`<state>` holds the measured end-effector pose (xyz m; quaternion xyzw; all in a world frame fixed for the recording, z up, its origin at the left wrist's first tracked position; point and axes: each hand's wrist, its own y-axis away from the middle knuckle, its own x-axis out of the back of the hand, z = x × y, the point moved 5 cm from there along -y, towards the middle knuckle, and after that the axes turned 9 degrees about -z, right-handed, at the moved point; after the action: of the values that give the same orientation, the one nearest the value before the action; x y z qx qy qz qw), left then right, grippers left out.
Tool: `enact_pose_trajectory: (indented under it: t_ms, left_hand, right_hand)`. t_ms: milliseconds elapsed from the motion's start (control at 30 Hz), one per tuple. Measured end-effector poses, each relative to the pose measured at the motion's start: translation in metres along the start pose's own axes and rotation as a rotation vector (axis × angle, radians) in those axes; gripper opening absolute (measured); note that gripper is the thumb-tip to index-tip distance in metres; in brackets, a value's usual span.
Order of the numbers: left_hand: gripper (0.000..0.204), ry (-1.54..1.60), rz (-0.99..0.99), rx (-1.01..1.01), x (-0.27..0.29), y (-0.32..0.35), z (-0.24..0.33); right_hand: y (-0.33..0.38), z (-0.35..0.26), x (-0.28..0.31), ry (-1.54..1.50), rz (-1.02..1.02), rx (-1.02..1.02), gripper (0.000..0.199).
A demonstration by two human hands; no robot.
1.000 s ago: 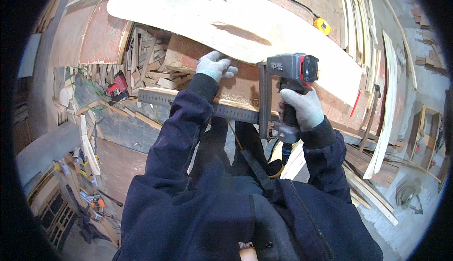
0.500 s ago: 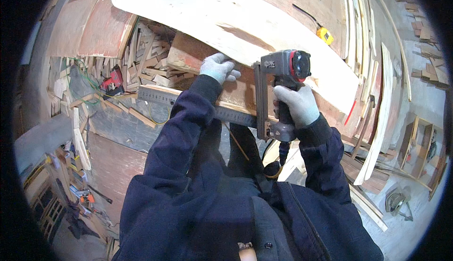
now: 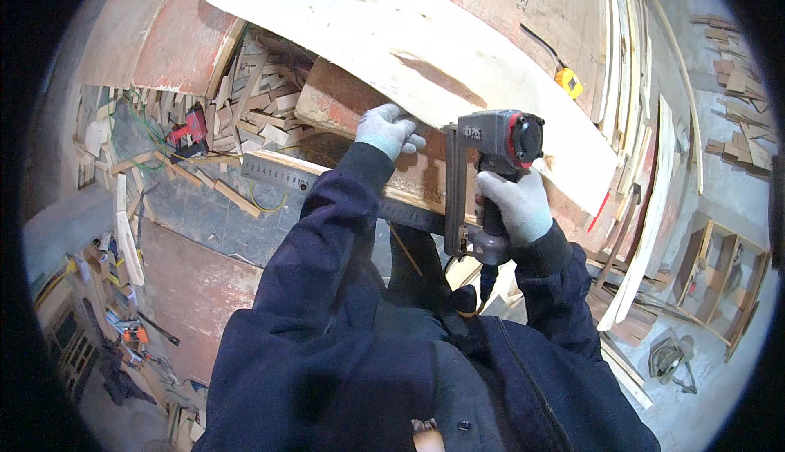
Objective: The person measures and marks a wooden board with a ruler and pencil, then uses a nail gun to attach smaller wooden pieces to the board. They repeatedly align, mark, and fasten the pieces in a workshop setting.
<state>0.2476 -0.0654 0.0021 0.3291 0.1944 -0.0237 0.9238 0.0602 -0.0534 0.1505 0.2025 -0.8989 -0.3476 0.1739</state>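
Observation:
My gloved right hand (image 3: 517, 205) is wrapped around the grip of a black and red nail gun (image 3: 499, 137). The gun stands upright over the near edge of the bench, its long magazine on the left and an air hose fitting below. My gloved left hand (image 3: 390, 131) is beside the near edge of a long pale wooden board (image 3: 491, 68), above a brown wooden piece (image 3: 335, 96). Its fingers are bent inward; what they hold, if anything, is hidden. A steel ruler (image 3: 282, 172) runs along the bench edge under my left forearm.
A yellow tape measure (image 3: 568, 82) lies beyond the pale board, with long wood strips (image 3: 646, 207) at the right. To the left, a red power tool (image 3: 188, 129) sits by a heap of wood offcuts (image 3: 253, 96). A wooden frame (image 3: 719, 280) stands on the floor.
The whole view has shifted slightly. Both hands keep much the same pose, the right one still around the nail gun and the left one still by the pale board's edge.

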Motion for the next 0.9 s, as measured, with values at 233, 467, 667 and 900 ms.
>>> enact_pose_trajectory:
  t_ms: [233, 467, 667, 900]
  left_hand:
    - [0.034, -0.007, -0.014, 0.021, 0.003, -0.004, -0.001]
    - [0.026, 0.038, 0.025, 0.004, 0.008, 0.004, 0.008]
    - [0.040, 0.067, 0.193, -0.066, 0.045, 0.006, 0.038]
    - [0.032, 0.039, 0.190, 0.079, 0.047, -0.005, 0.035]
  right_hand:
    - [-0.002, -0.001, -0.002, -0.034, 0.024, -0.059, 0.011]
    - [-0.001, 0.010, -0.009, -0.297, 0.114, -0.082, 0.016]
    - [-0.003, 0.021, -0.021, -0.337, 0.158, -0.132, 0.017]
    - [-0.006, 0.017, -0.034, -0.245, 0.203, -0.157, 0.017]
